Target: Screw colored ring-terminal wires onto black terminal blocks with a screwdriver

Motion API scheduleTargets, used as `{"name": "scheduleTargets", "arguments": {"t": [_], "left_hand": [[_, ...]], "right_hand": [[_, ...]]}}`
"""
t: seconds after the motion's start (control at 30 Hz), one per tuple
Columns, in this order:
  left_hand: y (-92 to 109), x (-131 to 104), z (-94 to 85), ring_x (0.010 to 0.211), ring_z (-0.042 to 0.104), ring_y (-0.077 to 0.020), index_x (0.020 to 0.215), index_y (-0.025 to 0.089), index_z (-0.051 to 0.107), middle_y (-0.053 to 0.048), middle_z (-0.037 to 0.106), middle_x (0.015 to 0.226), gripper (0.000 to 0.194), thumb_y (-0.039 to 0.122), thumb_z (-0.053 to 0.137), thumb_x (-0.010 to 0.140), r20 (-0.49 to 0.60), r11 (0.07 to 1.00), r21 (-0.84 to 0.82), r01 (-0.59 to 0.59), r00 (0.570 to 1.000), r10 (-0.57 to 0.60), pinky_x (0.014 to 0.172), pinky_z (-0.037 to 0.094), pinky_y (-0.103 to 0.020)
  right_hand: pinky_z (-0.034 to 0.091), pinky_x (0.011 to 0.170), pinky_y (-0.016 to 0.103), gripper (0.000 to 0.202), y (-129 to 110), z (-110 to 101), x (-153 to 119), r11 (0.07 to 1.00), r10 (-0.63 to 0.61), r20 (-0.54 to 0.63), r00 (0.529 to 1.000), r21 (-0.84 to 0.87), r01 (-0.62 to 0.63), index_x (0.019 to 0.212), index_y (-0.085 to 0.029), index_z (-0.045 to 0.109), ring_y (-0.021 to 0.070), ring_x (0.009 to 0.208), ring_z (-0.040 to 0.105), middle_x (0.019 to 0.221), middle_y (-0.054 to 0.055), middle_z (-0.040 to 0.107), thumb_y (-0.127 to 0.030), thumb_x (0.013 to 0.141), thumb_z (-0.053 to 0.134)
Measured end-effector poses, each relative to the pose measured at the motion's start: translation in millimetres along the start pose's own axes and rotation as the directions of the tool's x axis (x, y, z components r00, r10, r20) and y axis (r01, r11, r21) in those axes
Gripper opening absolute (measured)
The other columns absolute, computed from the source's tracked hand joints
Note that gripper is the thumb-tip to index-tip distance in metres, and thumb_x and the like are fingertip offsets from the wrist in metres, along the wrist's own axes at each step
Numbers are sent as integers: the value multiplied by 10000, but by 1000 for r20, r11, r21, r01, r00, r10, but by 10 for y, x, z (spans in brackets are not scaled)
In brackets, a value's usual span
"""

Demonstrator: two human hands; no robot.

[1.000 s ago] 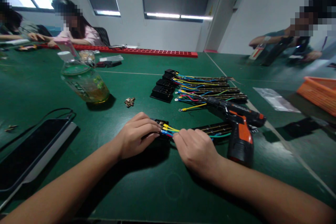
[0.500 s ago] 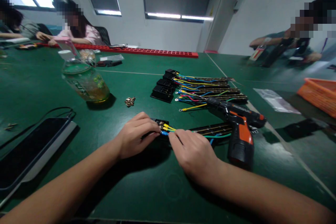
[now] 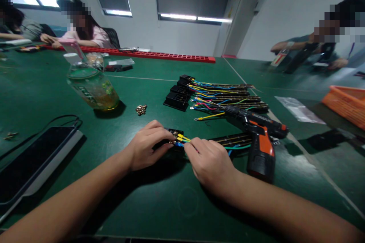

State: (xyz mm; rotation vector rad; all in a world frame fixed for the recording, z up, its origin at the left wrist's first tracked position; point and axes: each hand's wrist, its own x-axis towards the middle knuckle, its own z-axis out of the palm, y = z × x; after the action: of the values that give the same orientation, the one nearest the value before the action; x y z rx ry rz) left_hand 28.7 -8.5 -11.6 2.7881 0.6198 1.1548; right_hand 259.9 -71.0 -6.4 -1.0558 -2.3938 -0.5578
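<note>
My left hand [image 3: 151, 146] is closed in a pinch at the black terminal block [image 3: 179, 132], with a small brass-coloured screw [image 3: 172, 142] at its fingertips. Yellow-sleeved lugs [image 3: 180, 136] and a blue-sleeved lug [image 3: 178, 144] lie at the block's terminals. Just right of them, my right hand [image 3: 209, 161] is closed around the wires, its fingertips pressed together and partly hiding them. Behind that hand run a green wire [image 3: 238, 147] and black strips [image 3: 234, 139]. A black and orange cordless drill [image 3: 262, 136] lies to the right, its grip towards me.
Several wired black units [image 3: 176, 100] lie beyond my hands. A pile of small screws [image 3: 141, 109] sits near a bottle [image 3: 94, 91]. At left is a phone [image 3: 34, 163] with a cable; at right, an orange basket [image 3: 345, 100]. Other people sit around the table.
My left fingertips have shifted slightly, and the brass-coloured screw between them shows more clearly. The right hand has moved only a little; the drill and wired units stay put.
</note>
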Motion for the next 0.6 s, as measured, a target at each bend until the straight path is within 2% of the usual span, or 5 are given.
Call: {"name": "scheduleTargets", "arguments": {"t": [0.6], "left_hand": [[-16,-12,-3,811,631,-177,1075,187,670,-35,764,920,116,152,649,966,-9,1000,13,21,1000,-20,779,547,-324]], "right_hand": [[197,600,365,252,17,-11,0,1000,25,-1,1000,-16,-25,849,-200,603,195,630,438,755,26,610,-78,992,434]]}}
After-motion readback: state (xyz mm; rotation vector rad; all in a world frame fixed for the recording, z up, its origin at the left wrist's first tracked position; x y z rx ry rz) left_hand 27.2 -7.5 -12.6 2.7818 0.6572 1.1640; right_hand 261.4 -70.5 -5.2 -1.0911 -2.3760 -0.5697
